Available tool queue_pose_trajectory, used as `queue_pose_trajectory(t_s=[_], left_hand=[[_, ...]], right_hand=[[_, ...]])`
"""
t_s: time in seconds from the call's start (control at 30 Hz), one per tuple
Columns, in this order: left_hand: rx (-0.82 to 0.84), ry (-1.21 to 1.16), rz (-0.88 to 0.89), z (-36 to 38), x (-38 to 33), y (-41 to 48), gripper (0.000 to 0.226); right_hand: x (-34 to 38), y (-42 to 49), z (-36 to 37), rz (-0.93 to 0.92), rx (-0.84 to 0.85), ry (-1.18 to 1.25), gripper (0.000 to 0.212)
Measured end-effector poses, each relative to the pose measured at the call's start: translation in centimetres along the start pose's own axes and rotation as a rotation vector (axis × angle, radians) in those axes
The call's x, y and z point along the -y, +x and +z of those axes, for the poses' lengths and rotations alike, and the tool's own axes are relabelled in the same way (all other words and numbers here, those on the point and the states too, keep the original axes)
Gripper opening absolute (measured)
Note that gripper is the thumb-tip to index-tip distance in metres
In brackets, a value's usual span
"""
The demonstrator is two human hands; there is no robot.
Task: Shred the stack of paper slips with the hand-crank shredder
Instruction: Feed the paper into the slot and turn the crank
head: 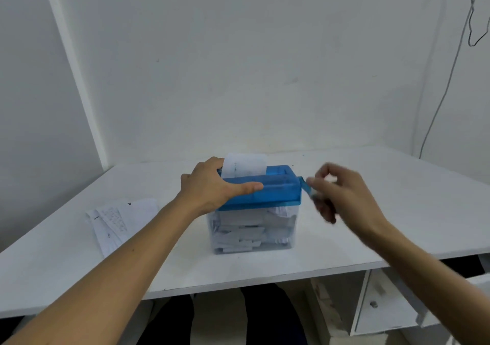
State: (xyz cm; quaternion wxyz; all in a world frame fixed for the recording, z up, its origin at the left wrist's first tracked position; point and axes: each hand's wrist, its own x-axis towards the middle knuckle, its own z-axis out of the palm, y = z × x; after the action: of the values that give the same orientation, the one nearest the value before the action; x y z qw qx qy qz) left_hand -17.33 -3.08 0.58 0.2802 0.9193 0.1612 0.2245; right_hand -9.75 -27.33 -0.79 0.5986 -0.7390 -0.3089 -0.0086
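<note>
Judging by the shred-packed bin (pixel 252 230), much was done; left hand (pixel 212 185) pressed the shredder (pixel 278 191), right hand (pixel 342 193) pinched the crank (pixel 305 184), 1 slip (pixel 245 165) half-fed, more slips (pixel 122 220) waiting.

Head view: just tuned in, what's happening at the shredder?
A person's left hand presses down on the blue plastic top of the hand-crank shredder, steadying it. The right hand, motion-blurred, pinches the blue crank handle on its right side. A white paper slip stands partly fed in the slot. The clear plastic bin beneath already holds shreds, and a stack of printed paper slips waits on the white table to the left.
</note>
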Motion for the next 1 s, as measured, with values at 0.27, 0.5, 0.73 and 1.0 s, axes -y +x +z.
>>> queue_pose_trajectory(t_s=[0.27, 0.5, 0.73, 1.0], left_hand=[[0.005, -0.149, 0.015, 0.3, 0.5, 0.1, 0.089], [0.006, -0.156, 0.025, 0.4, 0.5, 0.1, 0.093], [-0.008, -0.138, 0.025, 0.5, 0.6, 0.3, 0.112], [-0.069, 0.039, 0.018, 0.7, 0.4, 0.3, 0.096]], right_hand=[[0.4, 7.2, 0.5, -0.099, -0.014, 0.223, 0.024], [-2.3, 11.4, 2.3, 0.129, -0.016, 0.173, 0.024], [-4.3, 12.0, 3.6, 0.248, -0.015, 0.149, 0.025], [-8.0, 5.4, 4.9, 0.409, 0.039, -0.031, 0.032]])
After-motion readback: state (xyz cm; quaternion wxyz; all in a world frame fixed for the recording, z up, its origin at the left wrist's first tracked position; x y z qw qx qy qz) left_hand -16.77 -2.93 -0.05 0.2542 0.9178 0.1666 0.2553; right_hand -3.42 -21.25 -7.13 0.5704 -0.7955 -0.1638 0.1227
